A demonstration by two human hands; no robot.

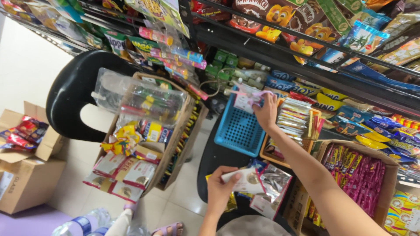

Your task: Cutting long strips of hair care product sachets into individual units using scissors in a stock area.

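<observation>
The right hand [265,112] grips a small white-and-pink packet [246,101] over the blue basket [236,131], at about one o'clock. The left hand [220,189] — at six o'clock — pinches a white sachet [247,180] above silver packets [270,189].

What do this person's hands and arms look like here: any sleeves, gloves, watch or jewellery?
Both are bare. The left hand and its forearm show no glove, sleeve, watch or bracelet. The right hand is also ungloved, and the right arm is uncovered all the way to the frame's lower edge. No rings can be made out at this size.
</observation>
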